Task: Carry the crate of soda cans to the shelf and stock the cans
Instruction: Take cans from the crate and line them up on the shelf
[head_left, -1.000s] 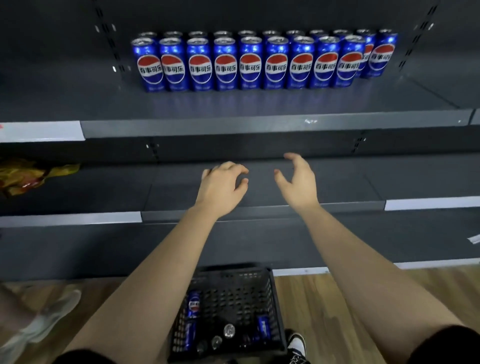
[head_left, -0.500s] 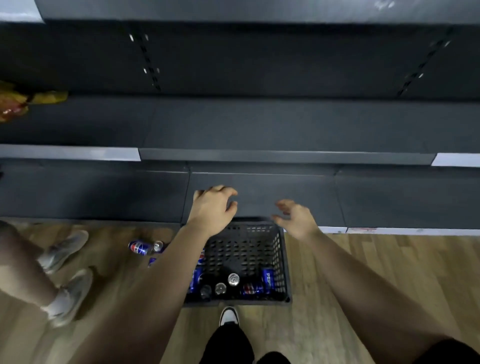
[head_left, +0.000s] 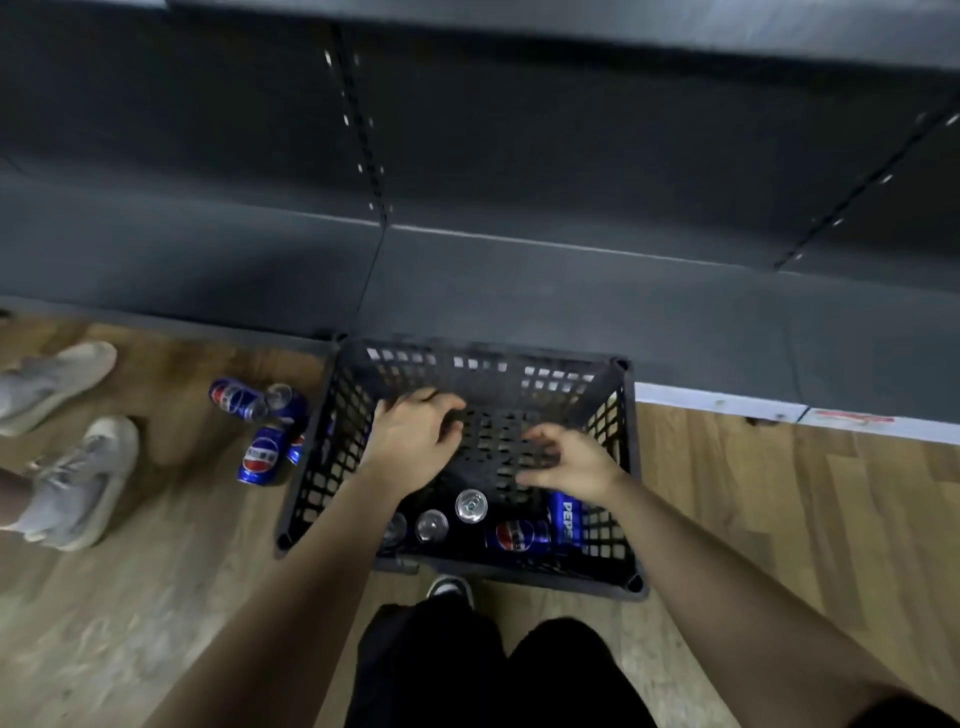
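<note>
A black plastic crate (head_left: 621, 467) stands on the wooden floor against the base of the dark shelf unit (head_left: 519, 291). Several blue soda cans (head_left: 517, 535) lie and stand along its near side. Both my hands are down inside the crate, above its bare middle. My left hand (head_left: 415, 436) hovers with loosely curled fingers and holds nothing. My right hand (head_left: 566, 460) has its fingers spread and bent, also holding nothing, just beyond the lying cans.
Several loose cans (head_left: 260, 452) lie on the floor to the left of the crate. Another person's grey shoes (head_left: 67, 447) stand at the far left. My own shoe (head_left: 451, 590) and dark trousers are right behind the crate.
My view has tilted from the stocked shelf down to the floor. Both hands have dropped from shelf height into the crate.
</note>
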